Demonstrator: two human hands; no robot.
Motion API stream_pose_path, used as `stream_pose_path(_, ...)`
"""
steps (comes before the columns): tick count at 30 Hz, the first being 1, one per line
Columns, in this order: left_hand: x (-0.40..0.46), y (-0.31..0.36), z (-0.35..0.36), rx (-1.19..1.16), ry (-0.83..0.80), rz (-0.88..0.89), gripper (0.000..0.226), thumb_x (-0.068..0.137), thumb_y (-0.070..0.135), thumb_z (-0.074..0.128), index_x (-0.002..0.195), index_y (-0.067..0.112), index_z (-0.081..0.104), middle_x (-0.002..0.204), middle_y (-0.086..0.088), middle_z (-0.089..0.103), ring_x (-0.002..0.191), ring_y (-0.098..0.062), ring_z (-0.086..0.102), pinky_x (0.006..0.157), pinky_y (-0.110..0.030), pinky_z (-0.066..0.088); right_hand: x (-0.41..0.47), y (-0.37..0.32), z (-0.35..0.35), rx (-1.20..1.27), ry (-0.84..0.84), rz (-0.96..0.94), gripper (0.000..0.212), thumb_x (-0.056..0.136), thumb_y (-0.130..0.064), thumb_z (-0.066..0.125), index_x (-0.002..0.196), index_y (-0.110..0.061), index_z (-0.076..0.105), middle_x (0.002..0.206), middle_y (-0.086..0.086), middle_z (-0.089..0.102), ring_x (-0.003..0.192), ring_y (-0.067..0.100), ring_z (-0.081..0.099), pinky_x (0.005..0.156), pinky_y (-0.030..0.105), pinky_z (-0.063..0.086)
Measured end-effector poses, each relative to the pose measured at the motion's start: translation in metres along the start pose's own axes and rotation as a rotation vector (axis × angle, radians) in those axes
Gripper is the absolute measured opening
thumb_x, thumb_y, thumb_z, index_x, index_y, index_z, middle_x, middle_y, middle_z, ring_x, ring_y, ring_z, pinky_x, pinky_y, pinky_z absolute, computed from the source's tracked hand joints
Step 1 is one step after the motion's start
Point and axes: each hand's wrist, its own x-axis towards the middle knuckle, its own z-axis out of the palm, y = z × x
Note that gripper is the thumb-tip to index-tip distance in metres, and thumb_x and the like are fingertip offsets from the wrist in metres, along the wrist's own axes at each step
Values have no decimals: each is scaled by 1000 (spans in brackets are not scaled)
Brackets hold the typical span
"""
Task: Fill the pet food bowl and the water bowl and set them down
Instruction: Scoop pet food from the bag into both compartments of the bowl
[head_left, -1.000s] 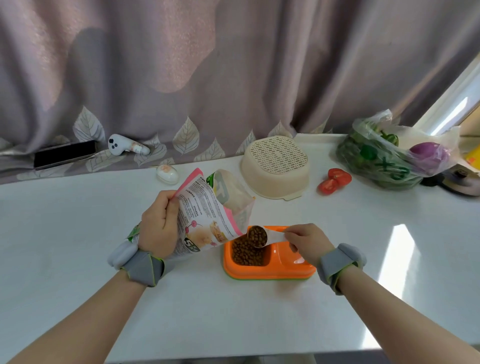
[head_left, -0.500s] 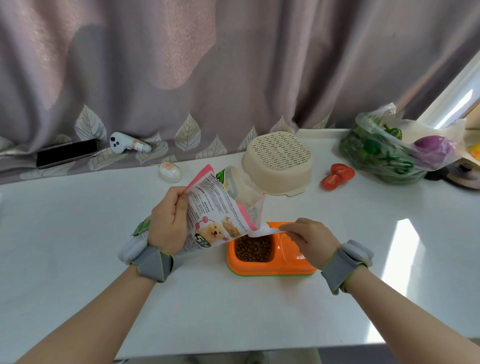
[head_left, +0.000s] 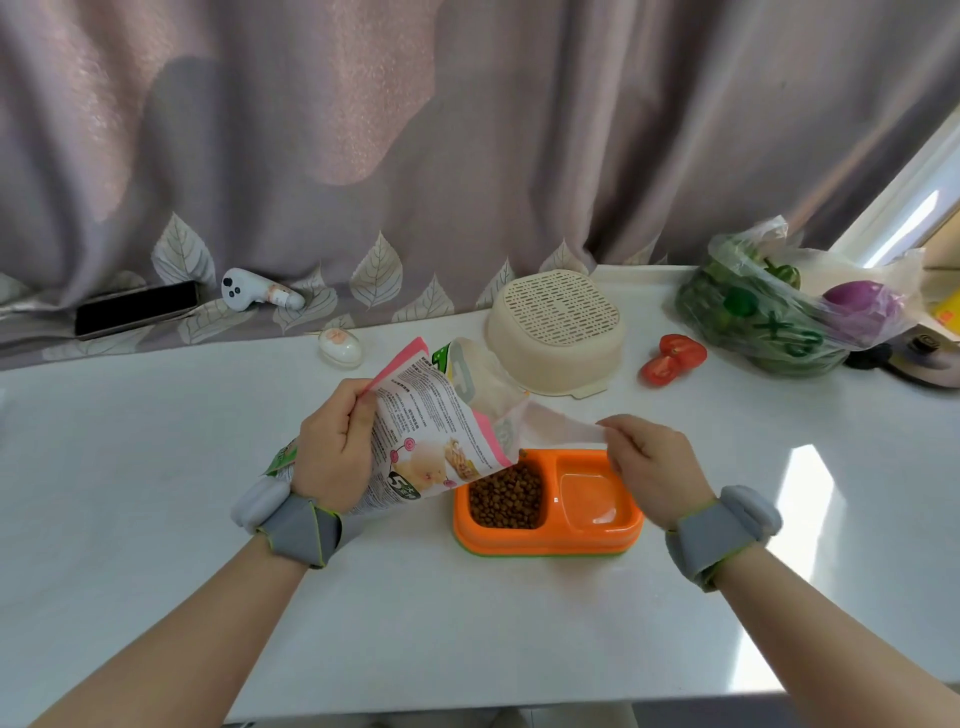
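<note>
An orange double pet bowl (head_left: 545, 543) stands on the white table. Its left compartment is full of brown kibble (head_left: 506, 499). Its right compartment (head_left: 592, 493) shows only bare orange plastic. My left hand (head_left: 337, 452) grips a pink and white pet food bag (head_left: 431, 431), tilted with its open mouth to the right, above the bowl's left end. My right hand (head_left: 649, 467) pinches the handle of a white scoop (head_left: 561, 428). The scoop is blurred, and its far end points into the bag's mouth, just above the bowl's far rim.
Behind the bowl sits an upturned cream strainer basket (head_left: 556, 332). Tomato pieces (head_left: 672, 358) and a plastic bag of vegetables (head_left: 779, 317) lie at the right. A phone (head_left: 135, 306), a white device (head_left: 254, 296) and a small egg-shaped thing (head_left: 340, 345) lie by the curtain.
The scoop, full of kibble over the bowl a second ago, emptied into the left compartment and moved up to the bag's mouth. My left hand kept holding the bag.
</note>
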Motion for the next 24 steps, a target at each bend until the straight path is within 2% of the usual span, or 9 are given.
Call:
stream_pose_path(3, -1, 0, 1, -22, -5, 6, 26, 89, 24, 34, 96, 16, 57, 67, 6, 54, 62, 8, 49, 57, -12, 36, 4, -23, -23, 198, 86, 7, 24, 92, -7, 44, 80, -16, 63, 55, -4, 47, 55, 16, 42, 61, 30, 37)
stream_pose_path(6, -2, 0, 2, -31, -3, 15, 33, 88, 35, 33, 96, 15, 57, 67, 8, 54, 64, 7, 50, 58, -11, 36, 3, -49, -40, 354, 81, -22, 31, 91, -5, 44, 73, -23, 62, 49, -8, 44, 47, 9, 39, 49, 24, 32)
stream_pose_path(8, -2, 1, 2, -39, 2, 25, 38, 84, 40, 30, 95, 17, 57, 67, 4, 54, 65, 5, 50, 57, -11, 36, 2, -64, -43, 339, 59, -64, 28, 91, -6, 45, 76, -17, 66, 49, -10, 44, 42, 3, 39, 48, 21, 32)
stream_pose_path(12, -4, 1, 2, -61, 4, 44, 27, 84, 41, 30, 91, 26, 52, 68, 9, 55, 64, 4, 50, 55, -12, 36, 2, -83, -31, -75, -37, -242, 23, 91, -10, 46, 91, -6, 69, 65, 2, 62, 59, 3, 49, 62, 24, 39)
stream_pose_path(15, -4, 1, 2, -69, 2, 52, 31, 84, 40, 30, 93, 27, 56, 69, 18, 58, 67, 5, 51, 58, -10, 36, 9, -94, -12, -321, -115, -329, 27, 94, -19, 43, 105, -13, 68, 92, 10, 71, 84, 23, 59, 77, 33, 46)
stream_pose_path(17, -3, 2, 1, -77, -13, 49, 28, 84, 41, 30, 96, 31, 54, 75, 29, 60, 69, 8, 51, 60, -8, 36, 18, -106, 1, -504, -223, -386, 30, 96, -24, 39, 110, -19, 65, 102, 7, 70, 100, 26, 60, 78, 30, 44)
stream_pose_path(20, -2, 5, 0, -77, -16, 56, 28, 85, 41, 30, 99, 33, 52, 82, 39, 57, 73, 10, 52, 62, -4, 37, 28, -125, 14, -776, -444, -392, 25, 94, -15, 40, 77, -18, 57, 96, 7, 63, 96, 24, 55, 65, 24, 33)
stream_pose_path(22, -3, 5, -1, -74, -22, 58, 27, 85, 40, 30, 100, 33, 52, 84, 41, 56, 75, 12, 51, 64, -3, 37, 32, -130, 19, -843, -559, -396, 20, 92, -9, 43, 76, -13, 55, 90, 10, 58, 84, 22, 49, 68, 29, 34)
stream_pose_path(24, -4, 4, -1, -84, -24, 55, 30, 86, 40, 31, 100, 30, 55, 83, 36, 59, 78, 13, 52, 66, -3, 37, 34, -128, 21, -852, -610, -408, 28, 90, -8, 47, 65, -21, 44, 68, 2, 42, 65, 18, 41, 68, 30, 35)
